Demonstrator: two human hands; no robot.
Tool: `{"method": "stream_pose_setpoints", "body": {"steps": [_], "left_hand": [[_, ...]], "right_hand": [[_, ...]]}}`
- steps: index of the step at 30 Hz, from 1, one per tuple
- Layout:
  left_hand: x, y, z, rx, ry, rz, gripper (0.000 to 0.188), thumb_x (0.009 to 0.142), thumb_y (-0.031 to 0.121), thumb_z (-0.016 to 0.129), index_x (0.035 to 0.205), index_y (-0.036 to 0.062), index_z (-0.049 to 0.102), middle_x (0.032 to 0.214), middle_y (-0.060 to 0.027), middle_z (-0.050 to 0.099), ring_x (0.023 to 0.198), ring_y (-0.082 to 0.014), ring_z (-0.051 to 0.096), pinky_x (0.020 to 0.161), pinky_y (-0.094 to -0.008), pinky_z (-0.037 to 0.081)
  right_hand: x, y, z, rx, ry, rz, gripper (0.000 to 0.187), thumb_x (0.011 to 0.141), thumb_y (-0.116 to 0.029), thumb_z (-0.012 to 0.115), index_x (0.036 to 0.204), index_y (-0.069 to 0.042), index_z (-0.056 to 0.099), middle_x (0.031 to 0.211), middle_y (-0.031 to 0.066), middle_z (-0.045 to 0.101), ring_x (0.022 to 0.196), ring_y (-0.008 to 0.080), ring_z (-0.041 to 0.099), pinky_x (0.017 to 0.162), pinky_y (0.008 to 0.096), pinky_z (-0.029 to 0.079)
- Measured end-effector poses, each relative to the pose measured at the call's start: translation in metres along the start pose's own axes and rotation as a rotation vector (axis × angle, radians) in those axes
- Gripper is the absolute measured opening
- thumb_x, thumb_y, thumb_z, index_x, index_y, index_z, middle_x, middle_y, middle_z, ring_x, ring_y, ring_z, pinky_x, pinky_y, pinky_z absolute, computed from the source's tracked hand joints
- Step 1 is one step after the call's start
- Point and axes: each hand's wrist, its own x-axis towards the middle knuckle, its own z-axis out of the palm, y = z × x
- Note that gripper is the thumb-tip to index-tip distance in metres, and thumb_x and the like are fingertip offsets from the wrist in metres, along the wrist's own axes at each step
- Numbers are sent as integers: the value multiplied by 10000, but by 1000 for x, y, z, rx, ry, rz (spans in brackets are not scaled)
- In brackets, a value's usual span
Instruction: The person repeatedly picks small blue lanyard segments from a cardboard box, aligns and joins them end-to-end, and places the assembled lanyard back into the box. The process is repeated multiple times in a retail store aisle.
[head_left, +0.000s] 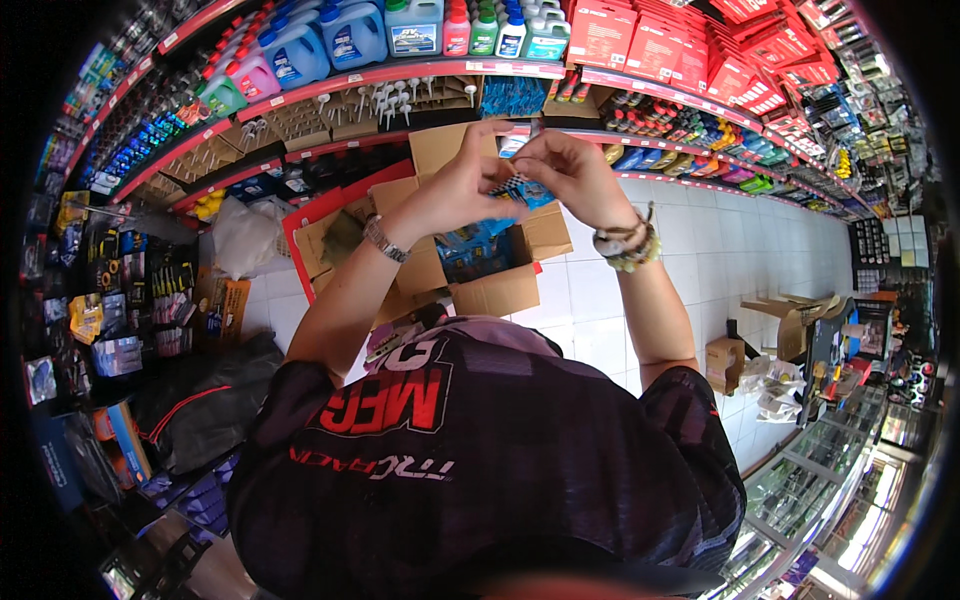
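Both hands are raised over an open cardboard box [497,294] that holds several blue packets [480,256]. Between them is a small blue packet [536,192] with a black-and-white checkered edge. My right hand [578,172] pinches its upper part between thumb and fingertips. My left hand [462,186] has the packet's left side between its thumb and curled fingers, while an upper finger stretches out free. Fingers hide part of the packet. A watch is on my left wrist, and beaded bracelets circle the right.
Ahead, a shelf [440,68] carries coloured jugs and bottles, with red packages [665,50] to the right and blue packs [512,97] below. Another open carton [325,235] and a plastic bag [245,235] stand left. White floor tiles [700,240] lie right, beyond them a small carton [725,362].
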Motion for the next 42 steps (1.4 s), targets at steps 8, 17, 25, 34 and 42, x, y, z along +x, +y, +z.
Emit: {"method": "stream_pose_setpoints", "body": {"steps": [8,17,25,34,42], "left_hand": [[-23,2,-9,206,-386,-267,234,949,227,581,954,-4,617,773,-22,590,698,-59,493,658,-265,441],[-17,65,7,148,-507,-177,218,962,189,534,909,-8,611,654,-37,568,603,-76,504,594,-253,427],[-35,74,14,-62,-104,-82,238,995,194,462,931,14,604,800,-27,633,773,-82,604,686,-243,460],[-52,57,-7,-120,353,-158,214,991,150,459,975,10,619,941,-36,603,906,-119,590,822,-257,460],[-53,-2,3,210,229,-74,253,960,203,551,1156,45,533,1199,-52,424,1138,-119,449,925,-278,422]], "right_hand": [[-22,-3,-41,-30,-403,285,207,907,-163,641,1051,-19,607,905,70,676,870,113,632,774,254,496],[-32,-29,-15,35,-791,127,342,983,-311,514,978,16,615,743,116,602,685,114,489,667,311,448],[-52,-51,-1,135,-203,32,226,969,-182,544,865,12,595,663,38,532,605,89,467,570,261,418],[-42,9,8,-21,40,195,209,941,-174,584,1008,16,640,852,83,607,779,136,578,696,280,476],[-33,28,53,109,-195,-21,403,853,-152,699,1195,12,561,955,102,644,806,147,631,711,288,523]]}}
